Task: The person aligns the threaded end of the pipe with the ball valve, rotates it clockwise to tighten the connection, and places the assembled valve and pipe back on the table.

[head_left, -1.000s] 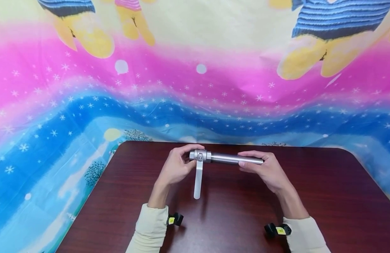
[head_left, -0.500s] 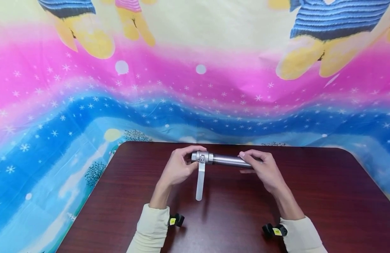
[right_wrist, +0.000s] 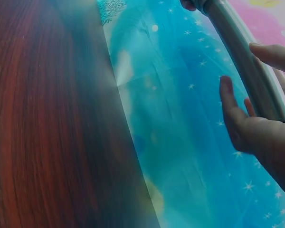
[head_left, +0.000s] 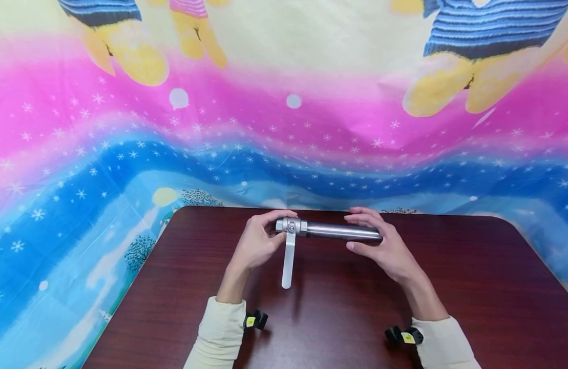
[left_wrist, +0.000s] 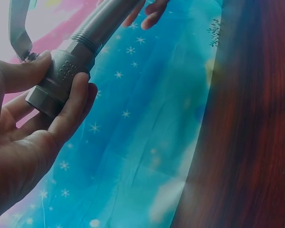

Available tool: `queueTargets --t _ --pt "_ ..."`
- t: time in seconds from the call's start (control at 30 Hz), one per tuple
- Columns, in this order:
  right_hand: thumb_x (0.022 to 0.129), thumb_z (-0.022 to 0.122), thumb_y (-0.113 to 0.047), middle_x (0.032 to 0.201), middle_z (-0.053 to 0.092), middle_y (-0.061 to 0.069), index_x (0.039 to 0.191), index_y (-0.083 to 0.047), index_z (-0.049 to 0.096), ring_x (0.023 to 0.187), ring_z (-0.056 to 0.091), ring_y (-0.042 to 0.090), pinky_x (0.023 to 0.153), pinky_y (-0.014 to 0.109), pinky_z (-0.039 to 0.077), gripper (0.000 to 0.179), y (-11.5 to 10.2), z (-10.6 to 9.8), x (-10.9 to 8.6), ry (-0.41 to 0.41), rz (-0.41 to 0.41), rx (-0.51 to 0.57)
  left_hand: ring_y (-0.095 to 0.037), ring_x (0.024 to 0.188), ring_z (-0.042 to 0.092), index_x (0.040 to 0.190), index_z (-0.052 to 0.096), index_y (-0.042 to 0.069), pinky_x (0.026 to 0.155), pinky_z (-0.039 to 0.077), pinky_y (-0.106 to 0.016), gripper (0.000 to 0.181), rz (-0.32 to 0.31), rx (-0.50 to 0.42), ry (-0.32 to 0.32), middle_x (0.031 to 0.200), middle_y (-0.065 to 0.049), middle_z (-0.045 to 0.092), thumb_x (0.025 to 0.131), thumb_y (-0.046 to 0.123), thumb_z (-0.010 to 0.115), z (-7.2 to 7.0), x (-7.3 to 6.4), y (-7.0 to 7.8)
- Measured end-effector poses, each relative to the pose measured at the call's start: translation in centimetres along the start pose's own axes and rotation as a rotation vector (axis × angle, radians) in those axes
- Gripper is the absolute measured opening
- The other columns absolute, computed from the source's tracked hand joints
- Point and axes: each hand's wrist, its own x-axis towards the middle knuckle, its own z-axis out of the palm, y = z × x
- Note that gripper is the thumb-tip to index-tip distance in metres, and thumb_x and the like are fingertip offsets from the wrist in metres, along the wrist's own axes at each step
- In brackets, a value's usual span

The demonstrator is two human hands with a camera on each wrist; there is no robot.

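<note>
A steel ball valve [head_left: 291, 226] is held over the table by my left hand [head_left: 253, 247], thumb and fingers gripping its body. Its flat lever [head_left: 288, 262] points toward me. From the valve's right end runs a straight metal pipe [head_left: 339, 231], and the left wrist view shows threads [left_wrist: 87, 42] where it enters. My right hand [head_left: 396, 252] is spread around the pipe's far end, fingers loosened. In the right wrist view, the thumb [right_wrist: 273, 54] overlaps the pipe's side, and a finger [right_wrist: 228, 95] stands apart from it.
The dark red-brown table [head_left: 339, 318] lies beneath both arms. Behind it hangs a printed cloth [head_left: 265, 128] in pink and blue with snowflakes. Each cream sleeve carries a black wrist camera, one left [head_left: 256, 320] and one right [head_left: 403, 336].
My right hand gripped the pipe's end, rolled its thumb up over the top, then loosened and spread its fingers. My left hand keeps its grip on the valve, which shifted only slightly.
</note>
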Motion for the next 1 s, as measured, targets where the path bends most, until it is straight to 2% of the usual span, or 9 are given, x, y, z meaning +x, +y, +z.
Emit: queueTargets --t 0.17,0.27,0.33,0.43,0.57,0.73,0.87,1.0 --pt "0.090 0.085 -0.007 0.147 0.058 0.004 0.137 -0.012 0.071 0.134 0.050 0.011 0.098 0.019 0.050 0.049 0.06 -0.18 -0.02 -0.010 -0.045 -0.086 -0.021 0.087 0.065 0.127 0.078 0.012 0.076 0.055 -0.021 0.050 -0.001 -0.016 -0.001 0.115 -0.016 0.073 0.087 -0.015 0.067 -0.16 0.05 0.02" --pt "0.090 0.086 -0.009 0.136 0.064 -0.002 0.134 -0.013 0.073 0.121 0.061 0.014 0.093 0.023 0.053 0.047 0.00 -0.24 0.00 -0.013 -0.039 -0.112 -0.023 0.089 0.066 0.127 0.078 0.012 0.077 0.056 -0.021 0.050 0.000 -0.023 -0.002 0.116 -0.016 0.073 0.087 -0.015 0.066 -0.22 0.01 0.08" --pt "0.090 0.087 -0.012 0.131 0.066 -0.004 0.133 -0.013 0.073 0.108 0.067 0.016 0.084 0.027 0.057 0.045 -0.09 -0.27 -0.01 -0.018 -0.016 -0.105 -0.024 0.088 0.065 0.127 0.078 0.012 0.076 0.055 -0.022 0.049 0.004 -0.023 -0.001 0.116 -0.016 0.073 0.087 -0.014 0.066 -0.26 -0.03 0.09" --pt "0.090 0.087 -0.014 0.125 0.069 -0.002 0.132 -0.013 0.074 0.091 0.069 0.019 0.073 0.030 0.059 0.044 -0.09 -0.25 -0.05 -0.017 0.019 -0.086 -0.024 0.086 0.064 0.127 0.078 0.012 0.073 0.054 -0.022 0.049 0.011 -0.019 -0.001 0.116 -0.016 0.073 0.087 -0.014 0.067 -0.28 -0.10 0.09" --pt "0.090 0.087 -0.016 0.113 0.075 0.006 0.132 -0.010 0.074 0.080 0.072 0.019 0.069 0.032 0.061 0.044 -0.06 -0.18 -0.13 -0.011 0.058 -0.049 -0.023 0.084 0.064 0.128 0.077 0.011 0.071 0.054 -0.021 0.049 0.016 -0.016 -0.005 0.115 -0.016 0.073 0.087 -0.014 0.068 -0.24 -0.16 0.13" --pt "0.091 0.086 -0.015 0.109 0.078 0.012 0.131 -0.005 0.075 0.075 0.078 0.024 0.072 0.040 0.066 0.043 -0.13 -0.12 -0.13 -0.003 0.082 0.005 -0.024 0.084 0.064 0.128 0.077 0.011 0.071 0.054 -0.025 0.050 0.025 -0.014 -0.012 0.114 -0.017 0.073 0.086 -0.014 0.068 -0.11 -0.18 0.17" --pt "0.094 0.084 -0.018 0.104 0.081 0.009 0.128 -0.005 0.077 0.075 0.077 0.023 0.065 0.041 0.066 0.038 -0.25 -0.13 -0.04 0.001 0.112 0.019 -0.025 0.084 0.064 0.128 0.078 0.013 0.069 0.053 -0.025 0.050 0.030 -0.014 -0.016 0.113 -0.016 0.073 0.087 -0.014 0.069 -0.02 -0.20 0.17" --pt "0.099 0.079 -0.019 0.098 0.083 0.009 0.128 0.001 0.075 0.078 0.080 0.021 0.060 0.040 0.064 0.036 -0.51 -0.12 0.08 -0.005 0.145 0.063 -0.024 0.084 0.064 0.128 0.078 0.012 0.070 0.053 -0.024 0.050 0.029 -0.020 -0.017 0.112 -0.016 0.073 0.086 -0.014 0.069 0.07 -0.20 0.19"
